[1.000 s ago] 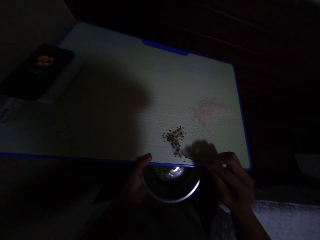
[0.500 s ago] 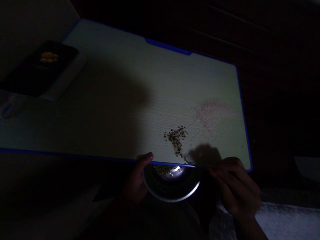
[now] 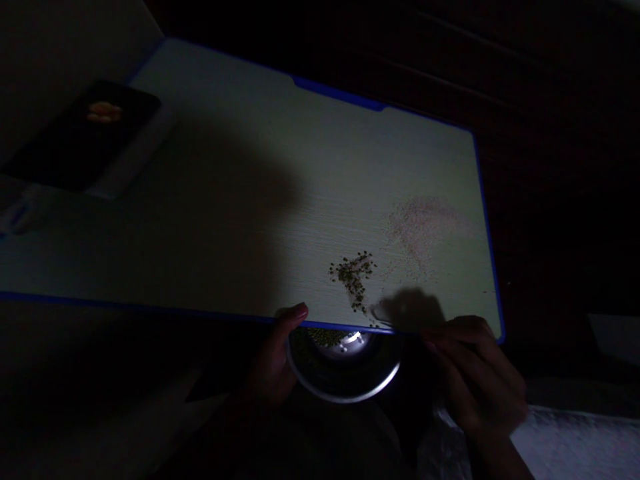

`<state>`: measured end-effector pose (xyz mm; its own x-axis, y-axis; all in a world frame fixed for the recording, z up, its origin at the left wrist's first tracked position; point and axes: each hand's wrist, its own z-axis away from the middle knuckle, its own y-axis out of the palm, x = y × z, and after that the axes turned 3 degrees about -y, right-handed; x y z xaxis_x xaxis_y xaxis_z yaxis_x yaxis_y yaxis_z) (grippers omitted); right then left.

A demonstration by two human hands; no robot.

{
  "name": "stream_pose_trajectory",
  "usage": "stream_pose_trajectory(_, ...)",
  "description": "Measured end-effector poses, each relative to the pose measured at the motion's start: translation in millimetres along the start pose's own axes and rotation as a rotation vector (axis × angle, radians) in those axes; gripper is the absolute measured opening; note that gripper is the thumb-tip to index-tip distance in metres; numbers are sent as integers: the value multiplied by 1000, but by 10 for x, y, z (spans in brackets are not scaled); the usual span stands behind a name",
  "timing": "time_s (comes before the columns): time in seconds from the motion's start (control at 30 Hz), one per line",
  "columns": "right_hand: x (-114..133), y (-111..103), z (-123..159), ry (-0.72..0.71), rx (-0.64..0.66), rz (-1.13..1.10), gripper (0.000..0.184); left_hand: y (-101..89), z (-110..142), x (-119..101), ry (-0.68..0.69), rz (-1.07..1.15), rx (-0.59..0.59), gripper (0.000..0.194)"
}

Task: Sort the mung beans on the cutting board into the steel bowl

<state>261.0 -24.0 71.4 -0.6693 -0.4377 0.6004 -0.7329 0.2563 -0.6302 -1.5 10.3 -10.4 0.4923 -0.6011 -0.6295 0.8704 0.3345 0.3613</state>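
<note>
Green small beans (image 3: 352, 278) lie on the pale blue-edged bench (image 3: 425, 153) above a round steel bowl (image 3: 345, 395). The left hand (image 3: 270, 363) grasps the bowl; the right hand (image 3: 477, 373) curls, its hold unclear. Sweeping the beans in seems called for.

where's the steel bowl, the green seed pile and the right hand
steel bowl (image 3: 345, 401), head view, on the lower rim
green seed pile (image 3: 351, 275), head view, on the middle of the pile
right hand (image 3: 475, 377), head view, on the back of the hand
</note>
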Motion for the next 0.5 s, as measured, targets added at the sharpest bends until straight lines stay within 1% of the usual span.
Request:
stream_pose_trajectory(0.1, 15, 14, 10, -25, 46, -30, 36, 25, -6, -6, -27, 49, -34, 15)
stream_pose_trajectory(0.2, 29, 47, -4, -64, 39, -46, 35, 33, 15, -9, -17, 75, -56, 16)
stream_pose_trajectory(0.3, 39, 85, -29, -71, 21, -63, 37, 74, 37, -41, -69, 79, -33, 15)
stream_pose_trajectory(0.37, 46, 99, -41, -74, 38, -77, 39, 94, 44, -60, -115, 70, -10, 16)
stream_pose_trajectory(0.43, 55, 96, -43, -77, 52, -84, 41, 83, 42, -55, -79, 20, 16, 20)
stream_pose_trajectory(0.5, 68, 85, -34, -79, 45, -79, 40, 47, 34, -31, -9, -41, 42, 23)
